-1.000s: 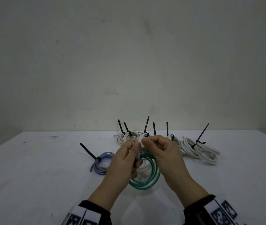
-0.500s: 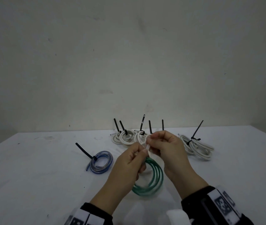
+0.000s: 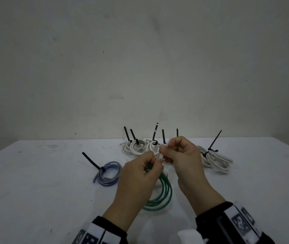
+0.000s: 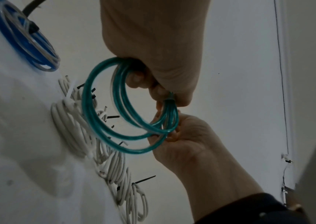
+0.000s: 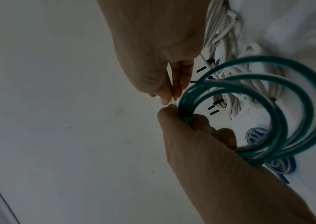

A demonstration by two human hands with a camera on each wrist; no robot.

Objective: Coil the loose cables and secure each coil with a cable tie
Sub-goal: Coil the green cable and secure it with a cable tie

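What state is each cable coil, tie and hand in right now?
green coil: lifted off the table, gripped by the left hand, loops bunched at one spot.
white tie: wrapped round the green coil, tail pinched by the right hand; how tight it is cannot be told.
blue coil: on the table, bound with a black tie.
white coils: on the table at the back, those in clear view bound with black ties.

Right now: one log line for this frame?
step: tying green coil | left hand: grips coil, lifted | right hand: pinches white tie | blue coil, white coils: tied, on table
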